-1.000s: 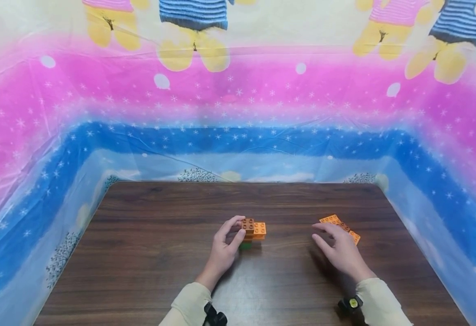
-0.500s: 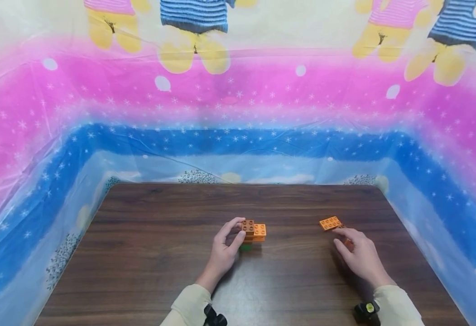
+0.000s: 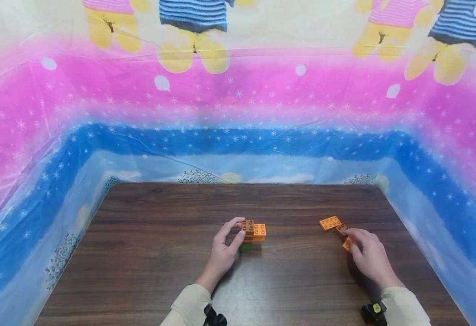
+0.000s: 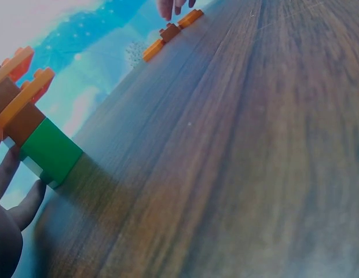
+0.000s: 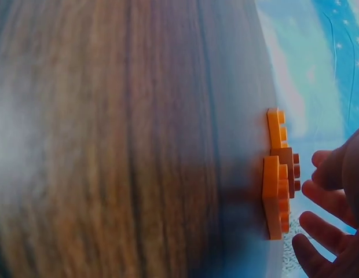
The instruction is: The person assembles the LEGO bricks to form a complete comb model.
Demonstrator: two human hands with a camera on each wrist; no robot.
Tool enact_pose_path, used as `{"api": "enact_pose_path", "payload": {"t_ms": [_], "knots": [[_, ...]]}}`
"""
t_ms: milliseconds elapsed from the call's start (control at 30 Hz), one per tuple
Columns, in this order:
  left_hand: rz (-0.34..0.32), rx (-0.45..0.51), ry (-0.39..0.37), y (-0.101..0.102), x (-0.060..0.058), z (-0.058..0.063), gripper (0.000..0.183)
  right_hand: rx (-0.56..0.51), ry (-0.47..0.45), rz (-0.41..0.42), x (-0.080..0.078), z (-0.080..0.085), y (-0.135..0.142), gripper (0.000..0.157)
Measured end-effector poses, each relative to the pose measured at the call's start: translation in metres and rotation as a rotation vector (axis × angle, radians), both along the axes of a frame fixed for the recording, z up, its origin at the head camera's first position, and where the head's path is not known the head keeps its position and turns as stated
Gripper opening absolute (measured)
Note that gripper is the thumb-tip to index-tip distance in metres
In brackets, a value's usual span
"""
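Note:
My left hand (image 3: 223, 249) grips a stack of toy building blocks between thumb and fingers, upright on the table. A brown block (image 3: 247, 225) tops it, an orange plate (image 3: 260, 230) juts out to the right, and a green block (image 4: 52, 152) forms the base. My right hand (image 3: 371, 259) hovers with bent fingers over loose pieces on the right. These are a far orange plate (image 3: 329, 222), a small brown block (image 3: 341, 227) and a near orange plate (image 5: 273, 198), partly covered by that hand in the head view. In the right wrist view its fingertips (image 5: 310, 217) stand apart from the pieces.
The dark wooden table (image 3: 160, 226) has a printed pink and blue cloth (image 3: 238, 99) hanging behind it and on both sides. Bare tabletop lies between the stack and the loose pieces. Small cameras sit on both wrists.
My right hand has moved right and slightly toward me, uncovering the far orange plate and the brown block. The left hand and the stack stay in place.

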State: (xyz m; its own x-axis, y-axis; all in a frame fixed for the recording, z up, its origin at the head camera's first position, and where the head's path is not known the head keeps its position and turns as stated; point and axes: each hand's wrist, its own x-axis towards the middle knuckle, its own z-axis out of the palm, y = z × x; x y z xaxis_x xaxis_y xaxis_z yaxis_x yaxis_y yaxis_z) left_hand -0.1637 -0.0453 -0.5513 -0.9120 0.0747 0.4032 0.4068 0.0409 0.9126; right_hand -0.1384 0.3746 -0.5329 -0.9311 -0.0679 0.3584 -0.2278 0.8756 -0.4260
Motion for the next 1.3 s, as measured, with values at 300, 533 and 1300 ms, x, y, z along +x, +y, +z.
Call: {"api": "enact_pose_path", "payload": {"t_ms": [300, 533, 1300], "knots": [[0.002, 0.004, -0.003, 0.000, 0.001, 0.001, 0.034, 0.043, -0.009, -0.012, -0.001, -0.004, 0.009, 0.042], [0.010, -0.022, -0.027, 0.000, 0.002, 0.001, 0.035, 0.074, -0.002, -0.002, -0.001, -0.010, 0.013, 0.040], [0.003, 0.006, -0.007, 0.000, 0.001, 0.002, 0.035, 0.110, -0.167, -0.011, -0.002, -0.009, 0.013, 0.044]]}}
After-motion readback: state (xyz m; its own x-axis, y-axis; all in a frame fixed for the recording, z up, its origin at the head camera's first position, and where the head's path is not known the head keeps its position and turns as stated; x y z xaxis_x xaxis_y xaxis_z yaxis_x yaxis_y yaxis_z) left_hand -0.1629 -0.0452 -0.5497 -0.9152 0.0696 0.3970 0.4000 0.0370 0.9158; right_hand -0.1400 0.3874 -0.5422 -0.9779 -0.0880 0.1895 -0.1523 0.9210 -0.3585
